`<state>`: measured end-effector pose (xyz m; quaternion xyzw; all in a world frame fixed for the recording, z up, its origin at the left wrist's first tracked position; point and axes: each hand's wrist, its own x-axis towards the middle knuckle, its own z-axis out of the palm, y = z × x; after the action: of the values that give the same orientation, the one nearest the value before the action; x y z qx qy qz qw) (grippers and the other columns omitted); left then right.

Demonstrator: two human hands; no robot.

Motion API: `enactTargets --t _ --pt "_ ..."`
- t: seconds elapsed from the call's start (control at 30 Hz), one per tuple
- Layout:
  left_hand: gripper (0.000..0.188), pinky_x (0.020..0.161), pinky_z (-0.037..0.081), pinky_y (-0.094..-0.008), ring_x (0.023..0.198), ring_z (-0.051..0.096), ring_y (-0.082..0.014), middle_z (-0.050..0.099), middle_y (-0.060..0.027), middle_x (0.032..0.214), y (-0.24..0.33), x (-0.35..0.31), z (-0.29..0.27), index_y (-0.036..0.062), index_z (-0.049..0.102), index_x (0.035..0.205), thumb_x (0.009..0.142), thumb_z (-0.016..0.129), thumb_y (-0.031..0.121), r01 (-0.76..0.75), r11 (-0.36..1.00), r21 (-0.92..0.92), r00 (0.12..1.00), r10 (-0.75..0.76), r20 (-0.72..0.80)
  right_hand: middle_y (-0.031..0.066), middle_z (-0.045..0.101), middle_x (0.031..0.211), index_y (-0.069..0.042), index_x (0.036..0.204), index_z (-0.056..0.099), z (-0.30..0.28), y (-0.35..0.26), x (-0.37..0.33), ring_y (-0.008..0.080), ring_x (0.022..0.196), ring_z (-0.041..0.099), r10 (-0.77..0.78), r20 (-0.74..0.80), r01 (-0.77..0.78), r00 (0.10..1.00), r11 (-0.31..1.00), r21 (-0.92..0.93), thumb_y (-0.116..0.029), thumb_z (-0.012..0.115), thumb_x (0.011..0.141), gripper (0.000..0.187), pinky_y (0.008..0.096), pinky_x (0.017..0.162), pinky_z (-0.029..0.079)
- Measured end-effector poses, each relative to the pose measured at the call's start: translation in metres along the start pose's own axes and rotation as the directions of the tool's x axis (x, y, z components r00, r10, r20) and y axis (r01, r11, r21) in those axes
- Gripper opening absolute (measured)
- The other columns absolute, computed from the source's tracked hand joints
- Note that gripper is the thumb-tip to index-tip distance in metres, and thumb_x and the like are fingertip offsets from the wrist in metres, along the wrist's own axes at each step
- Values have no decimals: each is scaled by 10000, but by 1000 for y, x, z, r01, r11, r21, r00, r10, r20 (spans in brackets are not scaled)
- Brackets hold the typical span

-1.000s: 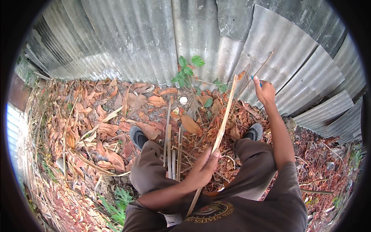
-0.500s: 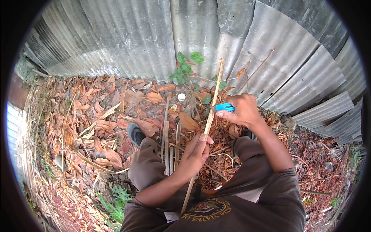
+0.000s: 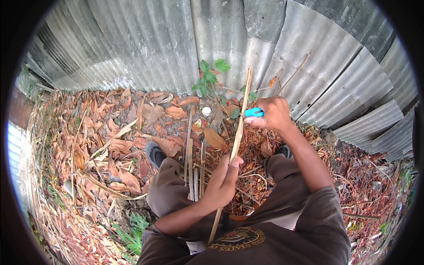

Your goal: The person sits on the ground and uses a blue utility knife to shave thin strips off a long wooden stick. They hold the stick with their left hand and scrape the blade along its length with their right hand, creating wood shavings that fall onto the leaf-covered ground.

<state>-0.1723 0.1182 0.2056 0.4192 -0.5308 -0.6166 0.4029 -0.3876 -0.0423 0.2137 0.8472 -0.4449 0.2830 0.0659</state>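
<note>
My left hand (image 3: 222,179) is wrapped round a long, thin bamboo strip (image 3: 239,139), gripping it near its middle. The strip runs up and away from my lap, its far end close to the metal wall. My right hand (image 3: 272,115) is closed on a blue utility knife (image 3: 254,112), whose tip meets the strip above my left hand. The blade itself is too small to make out. Between my feet, several more wooden strips (image 3: 190,150) stand or lie side by side, just left of my left hand.
A corrugated metal wall (image 3: 132,44) stands across the far side. Dry brown leaves (image 3: 123,145) cover the ground. A small green plant (image 3: 206,79) grows at the wall's foot, near a white round object (image 3: 206,111). My shoe (image 3: 155,154) rests left of the strips.
My right hand and the knife have moved a little up along the strip, away from me. My left hand has turned slightly, still holding the strip.
</note>
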Motion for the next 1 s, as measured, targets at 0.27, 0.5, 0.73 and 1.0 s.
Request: enactTargets --t 0.27,0.5,0.73,1.0 --pt "232 533 310 -206 590 338 -40 361 41 695 1 -28 24 50 472 1123 1050 355 237 54 999 -4 979 -52 199 174 586 545 -37 642 658 -19 87 9 382 603 621 642 -66 -644 764 752 -140 -775 435 808 789 468 608 486" --pt "304 422 239 -197 468 264 -28 328 45 624 7 -4 -1 60 463 1058 1056 321 329 214 929 -303 973 -175 150 171 580 547 -20 627 638 -30 103 -30 381 628 622 740 19 -739 672 672 -51 -772 439 811 799 470 630 479" --pt "340 394 336 -212 407 357 -65 381 24 592 9 6 -9 72 466 943 1055 301 348 263 916 -302 964 -238 115 117 561 514 -85 610 648 -35 -16 -7 340 534 604 209 177 -229 962 968 100 -742 565 753 676 441 527 473" --pt "378 382 348 -215 399 373 -73 385 21 562 11 13 -13 83 452 879 1051 294 380 248 926 -286 969 -231 90 101 547 491 -101 604 637 -27 -25 -9 333 487 588 114 199 -138 973 984 113 -719 619 725 630 428 496 469"
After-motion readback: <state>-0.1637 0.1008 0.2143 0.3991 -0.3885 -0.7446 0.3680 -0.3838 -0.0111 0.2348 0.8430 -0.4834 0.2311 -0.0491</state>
